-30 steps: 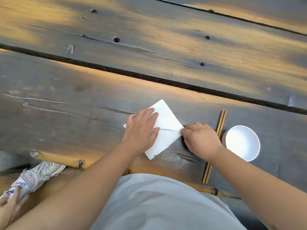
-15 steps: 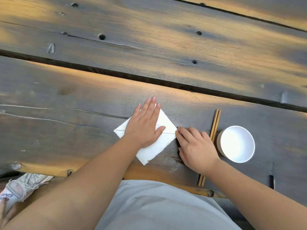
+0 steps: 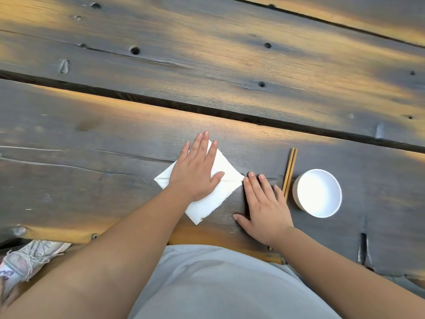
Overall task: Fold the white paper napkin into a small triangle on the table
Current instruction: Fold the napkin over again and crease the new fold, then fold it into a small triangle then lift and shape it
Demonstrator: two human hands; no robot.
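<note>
Nearest the camera, below the napkin: a light grey shirt (image 3: 218,284), and off to the lower left of the napkin a white laced sneaker (image 3: 27,256) under the table edge.

Lying on the near plank of the dark wooden table (image 3: 92,162), close to its front edge: the white paper napkin (image 3: 226,168), turned like a diamond, one corner pointing toward the camera, one away, with a crease line running across it from side corner to side corner.

Pressed flat on the napkin, palm down: left hand (image 3: 195,171), fingers stretched out and together, thumb lying along the crease, fingertips reaching just past the napkin's far corner. Nothing grasped, only weight on the paper.

Just right of the napkin: right hand (image 3: 264,203), also spread open and flat on the bare wood, fingertips touching or nearly touching the napkin's right corner, thumb splayed toward the napkin's near corner. Nothing held.

Further right of the napkin, beyond the right hand: a pair of wooden chopsticks (image 3: 290,166) lying side by side, their near part hidden under the hand; then a white bowl (image 3: 317,193), upright, close beside them.

Beyond the napkin: a dark gap (image 3: 207,109) between planks, then the far plank with small round holes.
</note>
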